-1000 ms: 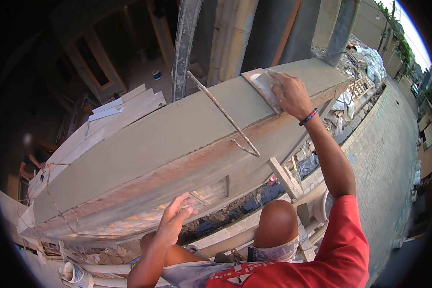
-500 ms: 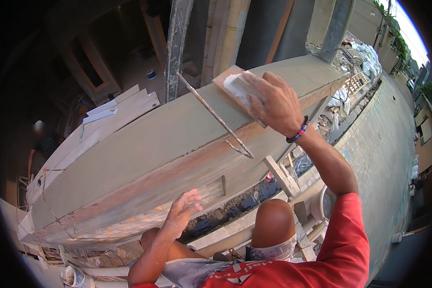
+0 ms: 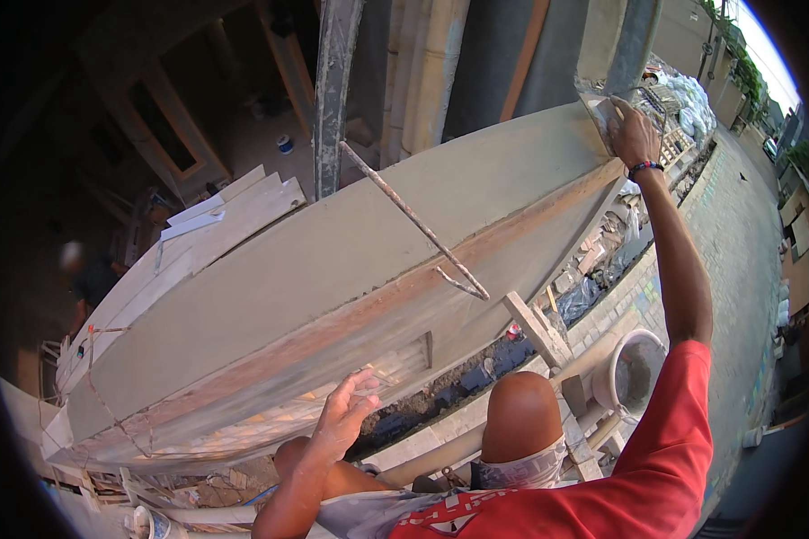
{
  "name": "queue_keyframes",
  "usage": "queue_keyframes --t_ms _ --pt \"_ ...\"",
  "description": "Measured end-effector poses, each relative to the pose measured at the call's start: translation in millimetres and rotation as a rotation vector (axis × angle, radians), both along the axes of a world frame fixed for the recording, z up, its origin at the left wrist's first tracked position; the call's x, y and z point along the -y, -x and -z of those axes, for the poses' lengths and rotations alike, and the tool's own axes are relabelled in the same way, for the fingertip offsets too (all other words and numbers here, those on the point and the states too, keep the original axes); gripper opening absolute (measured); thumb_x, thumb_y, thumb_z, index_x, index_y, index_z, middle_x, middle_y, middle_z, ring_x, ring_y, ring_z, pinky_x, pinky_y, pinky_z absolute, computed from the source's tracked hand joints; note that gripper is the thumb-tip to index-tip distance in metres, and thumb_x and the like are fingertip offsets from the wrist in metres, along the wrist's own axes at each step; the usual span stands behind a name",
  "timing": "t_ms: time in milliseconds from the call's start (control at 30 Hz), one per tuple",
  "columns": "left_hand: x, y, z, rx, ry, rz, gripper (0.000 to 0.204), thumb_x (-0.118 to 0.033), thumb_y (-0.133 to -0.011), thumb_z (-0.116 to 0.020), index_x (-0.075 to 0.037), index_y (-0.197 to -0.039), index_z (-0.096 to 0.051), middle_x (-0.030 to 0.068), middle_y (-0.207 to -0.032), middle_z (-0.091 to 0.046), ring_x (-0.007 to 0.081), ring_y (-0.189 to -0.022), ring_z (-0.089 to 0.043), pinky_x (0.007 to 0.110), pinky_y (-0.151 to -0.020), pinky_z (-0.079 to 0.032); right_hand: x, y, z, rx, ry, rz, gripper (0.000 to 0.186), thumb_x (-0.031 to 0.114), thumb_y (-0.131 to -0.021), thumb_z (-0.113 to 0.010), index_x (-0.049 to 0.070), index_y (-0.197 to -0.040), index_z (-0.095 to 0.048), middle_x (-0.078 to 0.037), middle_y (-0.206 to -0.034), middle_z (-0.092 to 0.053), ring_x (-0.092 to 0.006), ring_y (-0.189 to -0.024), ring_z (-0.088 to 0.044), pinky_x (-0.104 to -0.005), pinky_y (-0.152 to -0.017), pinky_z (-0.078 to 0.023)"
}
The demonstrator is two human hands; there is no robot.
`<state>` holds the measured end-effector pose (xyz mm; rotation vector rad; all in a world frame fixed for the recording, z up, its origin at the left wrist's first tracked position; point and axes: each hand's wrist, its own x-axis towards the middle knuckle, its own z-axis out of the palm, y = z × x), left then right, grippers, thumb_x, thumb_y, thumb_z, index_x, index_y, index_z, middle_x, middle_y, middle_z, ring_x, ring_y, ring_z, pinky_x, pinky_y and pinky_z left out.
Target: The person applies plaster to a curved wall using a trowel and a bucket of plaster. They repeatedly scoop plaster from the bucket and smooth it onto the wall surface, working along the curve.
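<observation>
holding one float at the end of one ledge, right grip clenched; left grip released.

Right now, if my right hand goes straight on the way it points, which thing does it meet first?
Most likely the column at the right end of the plastered ledge. The right hand holds a flat hand tool near the column's foot; the depth between them is unclear.

Two hands, one float, one dark bracelet, two knees
</observation>
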<state>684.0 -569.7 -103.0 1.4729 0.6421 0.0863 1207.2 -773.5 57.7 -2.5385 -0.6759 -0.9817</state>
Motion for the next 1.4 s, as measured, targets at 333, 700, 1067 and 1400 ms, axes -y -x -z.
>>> queue_keyframes --t_ms 333,700,1067,1400 --pt "2 -19 20 -0.064 -0.096 0.008 0.046 -0.016 -0.091 -0.055 0.000 -0.132 -0.044 0.0104 -0.118 -0.054 0.0127 -0.087 -0.057 0.026 -0.071 -0.042 -110 190 24 -0.043 0.110 -0.779 0.029 0.023 -0.080 -0.065 0.012 -0.107 -0.064 -0.014 -0.085 -0.060 -0.0329 -0.082 -0.060 -0.0405 -0.069 -0.052" --pt "-2 -14 21 -0.118 -0.093 -0.025 0.046 -0.013 -0.090 -0.053 0.001 -0.133 -0.043 0.0131 -0.120 -0.054 0.0153 -0.090 -0.060 0.031 -0.081 -0.041 52 -66 -5 -0.025 0.102 -0.015 0.038 0.022 -0.082 -0.059 0.018 -0.119 -0.061 -0.017 -0.110 -0.064 -0.0358 -0.100 -0.061 -0.0434 -0.088 -0.048" --pt "2 -21 26 -0.152 -0.163 0.020 0.047 -0.016 -0.090 -0.056 0.000 -0.133 -0.044 0.0121 -0.120 -0.055 0.0137 -0.089 -0.059 0.029 -0.073 -0.044 70 -105 1 -0.153 -0.146 -0.447 0.041 0.023 -0.087 -0.062 0.007 -0.124 -0.058 -0.015 -0.108 -0.066 -0.0183 -0.095 -0.061 -0.0329 -0.087 -0.046" --pt "16 -24 -9 -0.170 -0.131 0.057 0.046 -0.014 -0.091 -0.053 0.000 -0.134 -0.042 0.0129 -0.122 -0.052 0.0175 -0.096 -0.060 0.030 -0.079 -0.044 13 -38 23 -0.164 -0.031 -0.392 0.036 0.020 -0.084 -0.057 0.002 -0.115 -0.061 -0.022 -0.105 -0.065 -0.0383 -0.097 -0.061 -0.0427 -0.090 -0.045"
